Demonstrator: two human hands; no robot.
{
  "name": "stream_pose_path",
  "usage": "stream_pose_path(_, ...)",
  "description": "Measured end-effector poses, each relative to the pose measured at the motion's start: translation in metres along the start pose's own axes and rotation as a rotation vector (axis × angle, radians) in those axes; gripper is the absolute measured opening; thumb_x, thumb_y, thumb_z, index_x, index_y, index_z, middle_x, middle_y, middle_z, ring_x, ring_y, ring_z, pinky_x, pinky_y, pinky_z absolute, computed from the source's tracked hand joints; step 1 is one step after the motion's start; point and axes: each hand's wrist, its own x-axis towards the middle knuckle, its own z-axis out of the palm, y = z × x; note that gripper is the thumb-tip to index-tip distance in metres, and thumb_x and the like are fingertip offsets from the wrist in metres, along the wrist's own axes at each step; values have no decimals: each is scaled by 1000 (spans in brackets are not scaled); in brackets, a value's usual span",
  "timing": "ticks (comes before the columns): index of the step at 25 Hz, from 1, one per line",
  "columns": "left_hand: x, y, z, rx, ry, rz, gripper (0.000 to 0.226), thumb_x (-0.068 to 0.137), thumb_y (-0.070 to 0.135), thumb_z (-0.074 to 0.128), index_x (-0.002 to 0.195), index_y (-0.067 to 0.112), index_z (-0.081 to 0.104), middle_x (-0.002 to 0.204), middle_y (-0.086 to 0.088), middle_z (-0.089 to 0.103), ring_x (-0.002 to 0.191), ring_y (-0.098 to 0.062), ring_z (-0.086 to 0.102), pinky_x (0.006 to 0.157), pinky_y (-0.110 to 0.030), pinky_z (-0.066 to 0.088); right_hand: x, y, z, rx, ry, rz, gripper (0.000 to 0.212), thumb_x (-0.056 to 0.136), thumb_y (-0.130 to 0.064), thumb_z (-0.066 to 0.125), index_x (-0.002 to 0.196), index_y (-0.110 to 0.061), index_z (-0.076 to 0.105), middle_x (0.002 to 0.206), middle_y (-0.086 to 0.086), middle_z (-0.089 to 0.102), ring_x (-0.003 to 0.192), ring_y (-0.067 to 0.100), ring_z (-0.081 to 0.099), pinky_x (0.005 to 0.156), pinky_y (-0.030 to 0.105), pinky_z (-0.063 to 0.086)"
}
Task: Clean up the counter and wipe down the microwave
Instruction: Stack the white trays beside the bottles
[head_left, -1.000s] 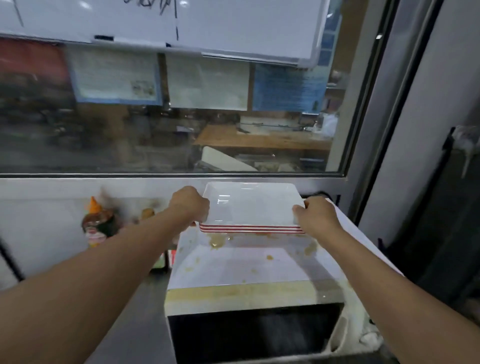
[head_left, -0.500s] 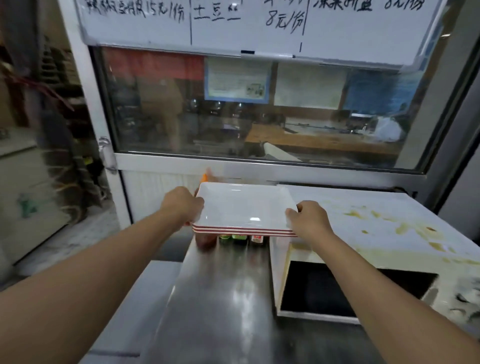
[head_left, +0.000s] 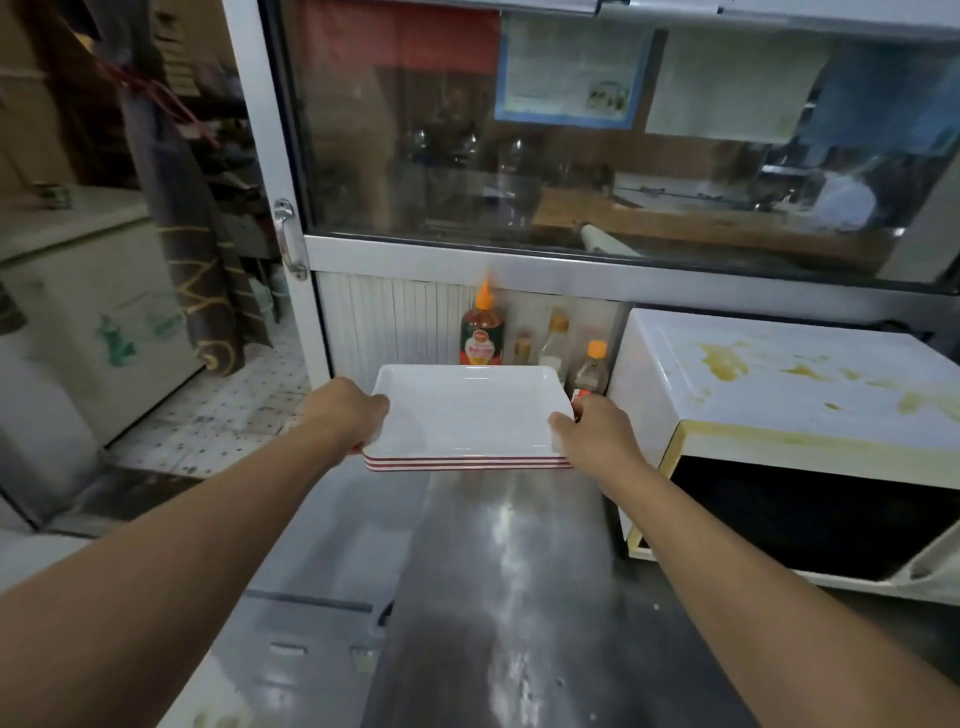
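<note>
1. So, I hold the stack of white trays (head_left: 467, 415) above the steel counter (head_left: 498, 571), just left of the microwave (head_left: 779, 415); my left hand (head_left: 345, 415) and right hand (head_left: 597, 439) each clamp curled fingers on a side edge.
2. Done, as I judge it: the microwave top carries no trays.
3. Left: setting the stack down, wiping the yellow stains (head_left: 727, 364) off that top, and clearing the sauce bottles (head_left: 482, 332) at the counter's back edge.

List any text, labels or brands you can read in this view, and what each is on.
None reads clearly.
Sauce bottle label: printed, too blurred to read.
Small bottles beside the microwave: labels too small to read.
Blue-edged notice behind the glass: text too blurred.
White sheet next to it: nothing legible.
Chest at left: green print, unreadable.
</note>
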Motion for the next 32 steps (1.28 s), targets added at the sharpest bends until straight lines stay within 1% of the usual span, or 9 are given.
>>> stream_pose_path(3, 12, -10, 16, -8, -13, -27, 32, 89, 28, 54, 90, -1, 67, 76, -12, 62, 57, -21, 55, 46, -25, 40, 14, 9, 17, 1, -39, 0, 14, 89, -22, 52, 83, -11, 56, 80, 4, 55, 71, 22, 50, 52, 26, 32)
stream_pose_path(5, 21, -12, 28, 24, -30, -44, 33, 91, 29, 51, 92, 0, 67, 76, -11, 63, 63, -24, 60, 51, -27, 48, 24, 19, 26, 7, -67, -7, 12, 89, -22, 52, 82, -13, 55, 79, 2, 55, 68, 18, 50, 50, 25, 32)
stream_pose_path(8, 39, -16, 53, 68, -46, -86, 36, 91, 32, 50, 95, 0, 67, 92, -16, 69, 82, -31, 67, 61, -30, 51, 43, 37, 45, 9, -116, 7, 11, 87, -20, 53, 88, -11, 60, 83, 2, 56, 78, 22, 54, 60, 27, 36)
stream_pose_path(12, 60, -27, 88, 104, -59, -130, 37, 89, 33, 51, 97, 0, 67, 97, -18, 69, 88, -34, 66, 74, -35, 57, 66, 66, 71, 24, -203, 37, 25, 85, -16, 56, 108, -8, 63, 97, 7, 65, 84, 22, 59, 67, 28, 44)
stream_pose_path(15, 77, -35, 116, 75, -88, -142, 37, 89, 32, 51, 99, 0, 67, 97, -18, 68, 87, -34, 66, 79, -39, 57, 80, 87, 89, 52, -228, 69, 28, 85, -15, 57, 111, -7, 62, 104, 11, 67, 91, 25, 62, 74, 33, 50)
stream_pose_path(18, 97, -39, 141, 68, -106, -138, 38, 88, 37, 51, 96, 3, 68, 94, -15, 69, 85, -32, 67, 80, -38, 57, 94, 107, 106, 74, -227, 106, 28, 85, -14, 57, 112, -7, 60, 104, 10, 67, 90, 24, 62, 72, 30, 49)
stream_pose_path(22, 128, -41, 169, 81, -156, -101, 32, 86, 36, 51, 77, 9, 66, 86, -13, 70, 77, -30, 67, 74, -36, 58, 116, 127, 128, 61, -194, 156, 27, 86, -14, 58, 113, -7, 58, 107, 9, 66, 88, 21, 59, 70, 27, 43)
stream_pose_path(27, 170, -50, 204, 121, -221, -51, 28, 88, 28, 51, 91, 6, 68, 87, -13, 67, 78, -32, 66, 74, -39, 58, 143, 150, 162, 42, -156, 232, 26, 86, -13, 57, 111, -9, 57, 109, 9, 65, 86, 19, 56, 70, 25, 41)
stream_pose_path(32, 199, -59, 226, 117, -252, -14, 26, 89, 26, 52, 84, 5, 66, 76, -9, 63, 61, -24, 60, 66, -35, 57, 159, 160, 183, -11, -99, 242, 25, 83, -13, 57, 107, -10, 59, 102, 7, 67, 76, 15, 51, 54, 19, 34)
